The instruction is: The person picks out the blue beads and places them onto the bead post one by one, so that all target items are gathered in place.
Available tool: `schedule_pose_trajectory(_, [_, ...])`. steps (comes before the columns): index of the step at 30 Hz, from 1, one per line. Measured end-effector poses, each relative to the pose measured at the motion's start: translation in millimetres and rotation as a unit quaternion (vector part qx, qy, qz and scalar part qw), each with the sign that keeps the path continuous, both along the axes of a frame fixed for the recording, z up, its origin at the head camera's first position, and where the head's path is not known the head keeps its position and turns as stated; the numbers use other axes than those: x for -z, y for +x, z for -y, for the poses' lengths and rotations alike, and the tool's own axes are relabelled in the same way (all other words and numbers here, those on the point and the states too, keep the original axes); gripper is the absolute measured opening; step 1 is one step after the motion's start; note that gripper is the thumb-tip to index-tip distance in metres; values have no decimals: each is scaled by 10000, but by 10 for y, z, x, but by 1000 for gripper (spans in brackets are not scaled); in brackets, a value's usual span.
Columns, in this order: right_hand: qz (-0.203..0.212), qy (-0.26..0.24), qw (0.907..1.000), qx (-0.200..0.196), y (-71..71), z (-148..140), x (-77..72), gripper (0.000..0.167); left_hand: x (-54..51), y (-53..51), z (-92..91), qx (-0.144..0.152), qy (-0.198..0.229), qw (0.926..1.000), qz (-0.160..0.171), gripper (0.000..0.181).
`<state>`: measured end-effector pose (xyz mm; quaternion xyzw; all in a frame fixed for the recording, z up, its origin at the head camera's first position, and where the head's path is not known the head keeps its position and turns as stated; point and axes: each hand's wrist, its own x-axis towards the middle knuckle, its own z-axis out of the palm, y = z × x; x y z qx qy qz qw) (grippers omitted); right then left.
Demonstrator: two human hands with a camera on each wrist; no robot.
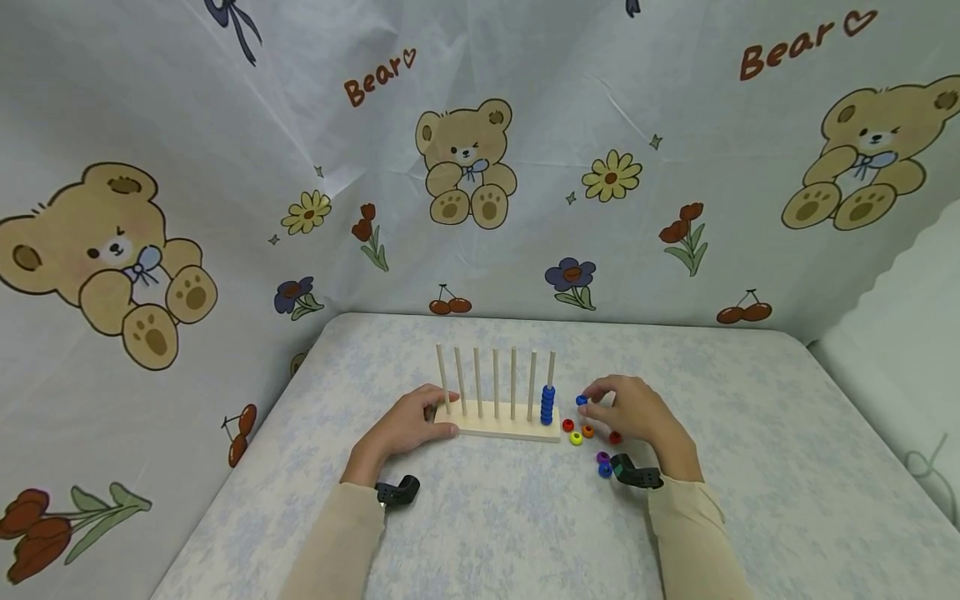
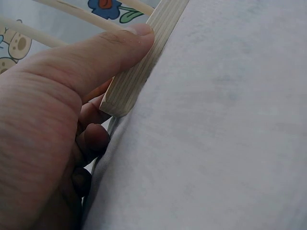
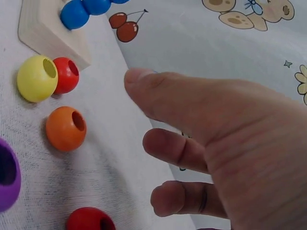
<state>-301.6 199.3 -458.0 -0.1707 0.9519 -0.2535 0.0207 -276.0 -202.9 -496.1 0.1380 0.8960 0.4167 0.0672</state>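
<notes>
A pale wooden peg stand (image 1: 495, 430) with several upright rods stands mid-table. Its left end is gripped by my left hand (image 1: 408, 421), the thumb (image 2: 129, 43) lying on the front edge of the base and the fingers behind. Several blue beads (image 1: 547, 406) are stacked on the rightmost rod. Just right of that rod, my right hand (image 1: 630, 408) pinches a blue bead (image 1: 582, 401) between thumb and finger, above the table. In the right wrist view the hand hides this bead almost wholly.
Loose beads lie right of the stand: a red bead (image 3: 66, 75), a yellow bead (image 3: 36, 79), an orange bead (image 3: 66, 128), another red bead (image 1: 615, 437), a purple bead (image 1: 603, 457) and a blue bead (image 1: 604, 471). A bear-print cloth (image 1: 525, 267) hangs behind the table.
</notes>
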Motion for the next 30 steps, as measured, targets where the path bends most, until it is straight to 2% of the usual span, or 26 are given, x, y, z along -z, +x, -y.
schedule_pose_trajectory(5, [-266, -40, 9996, 82, 39, 5, -96, 29, 7, -3, 1, -11, -7, 10000, 19, 52])
schedule_pose_trajectory(13, [-1101, -100, 9931, 385, 72, 32, -221, 32, 17, -15, 4, -64, -9, 10000, 67, 49])
schedule_pose_trajectory(20, [-1385, -311, 9877, 662, 71, 62, -277, 33, 1, -21, 3, -60, -98, 9999, 38, 50])
schedule_pose_trajectory(25, [-1652, -427, 9816, 862, 97, 106, -353, 34, -6, -16, 1, -62, -96, 9999, 43, 49])
schedule_pose_trajectory(30, [-2166, -523, 9691, 1055, 158, 143, -460, 34, 15, -17, 4, -69, -61, 10000, 22, 49])
